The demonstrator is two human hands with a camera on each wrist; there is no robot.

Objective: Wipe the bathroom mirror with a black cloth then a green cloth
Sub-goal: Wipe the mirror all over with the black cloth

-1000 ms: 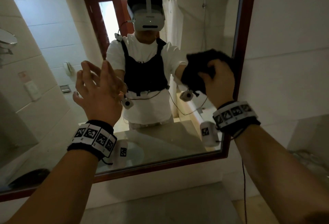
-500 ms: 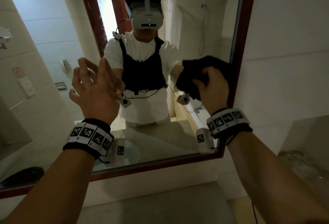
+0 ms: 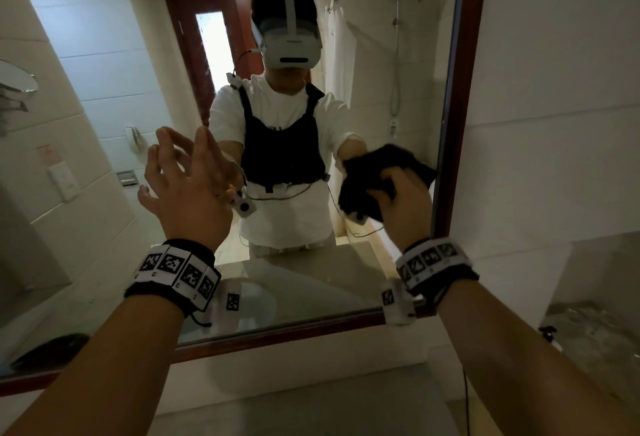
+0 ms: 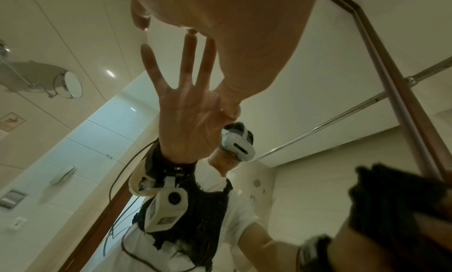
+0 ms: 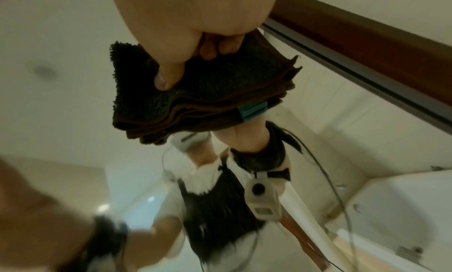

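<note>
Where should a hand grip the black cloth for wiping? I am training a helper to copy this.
Grip the black cloth as the right hand does: from behind, thumb on its back face, fingers curled over its top edge, the folded pad facing the mirror.

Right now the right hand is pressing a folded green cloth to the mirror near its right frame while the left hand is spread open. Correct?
Not quite: the cloth is black, not green. The right wrist view shows the right hand gripping a folded black cloth against the mirror near its right frame. The left hand is spread open, as you said.
</note>
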